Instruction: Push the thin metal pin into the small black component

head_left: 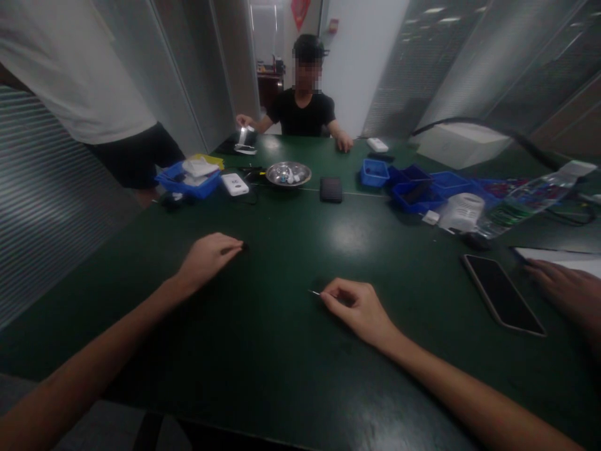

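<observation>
My left hand (209, 257) is over the left half of the dark green table (263, 338), fingers pinched on a small black piece (245, 247) whose kind I cannot make out. Nearer the middle, my right hand (359, 307) is closed round a thin, pointed metal tool (314, 292). Only its tip shows, pointing left; the rest is hidden in my fingers. The two hands are apart, with bare tabletop between them. Beyond them sits a black square pad (331, 189).
A metal bowl (288, 175) with small white parts, a white power bank (235, 185) and blue trays (188, 181) stand farther back. At right are a phone (504, 294), a plastic bottle (530, 200) and another person's hand (568, 288). A person (303, 113) sits opposite; another stands left.
</observation>
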`<act>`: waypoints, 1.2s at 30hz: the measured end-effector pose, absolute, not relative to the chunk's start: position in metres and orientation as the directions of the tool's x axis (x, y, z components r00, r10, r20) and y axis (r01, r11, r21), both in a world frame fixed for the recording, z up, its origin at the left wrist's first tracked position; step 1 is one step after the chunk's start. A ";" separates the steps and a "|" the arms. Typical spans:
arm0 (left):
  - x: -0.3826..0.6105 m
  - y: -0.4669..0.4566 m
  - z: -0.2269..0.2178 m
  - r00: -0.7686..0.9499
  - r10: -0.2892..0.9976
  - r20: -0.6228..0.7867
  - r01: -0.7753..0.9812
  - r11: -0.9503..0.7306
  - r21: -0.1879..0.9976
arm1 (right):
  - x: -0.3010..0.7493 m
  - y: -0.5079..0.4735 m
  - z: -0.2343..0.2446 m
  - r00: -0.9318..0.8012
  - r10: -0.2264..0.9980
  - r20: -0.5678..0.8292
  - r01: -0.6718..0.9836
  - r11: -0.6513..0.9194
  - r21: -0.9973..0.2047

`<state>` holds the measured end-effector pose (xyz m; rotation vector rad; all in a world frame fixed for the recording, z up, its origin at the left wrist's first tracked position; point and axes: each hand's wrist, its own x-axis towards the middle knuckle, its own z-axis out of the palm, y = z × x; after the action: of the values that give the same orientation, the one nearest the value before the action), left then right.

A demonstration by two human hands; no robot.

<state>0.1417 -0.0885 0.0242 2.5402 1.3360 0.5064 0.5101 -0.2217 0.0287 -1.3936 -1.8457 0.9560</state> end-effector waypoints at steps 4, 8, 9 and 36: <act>0.233 -0.141 0.026 0.720 0.683 0.122 0.468 -0.608 0.642 | 0.510 -0.221 0.028 -0.219 0.973 0.068 0.526 0.176 -0.832; 0.272 -0.164 0.019 0.743 0.649 0.165 0.382 -0.613 0.691 | 0.513 -0.219 0.026 -0.224 0.974 0.028 0.528 0.145 -0.836; 0.274 -0.164 0.017 0.736 0.655 0.172 0.381 -0.611 0.694 | 0.515 -0.219 0.026 -0.230 0.973 -0.002 0.524 0.122 -0.843; 0.271 -0.164 0.021 0.786 0.597 0.161 0.361 -0.654 0.665 | 0.504 -0.220 0.028 -0.362 0.922 0.139 0.483 0.313 -0.818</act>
<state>0.2712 -0.1638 0.0212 2.3426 0.7081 0.4901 0.5040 -0.2201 0.0280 -1.2393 -1.9702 0.9235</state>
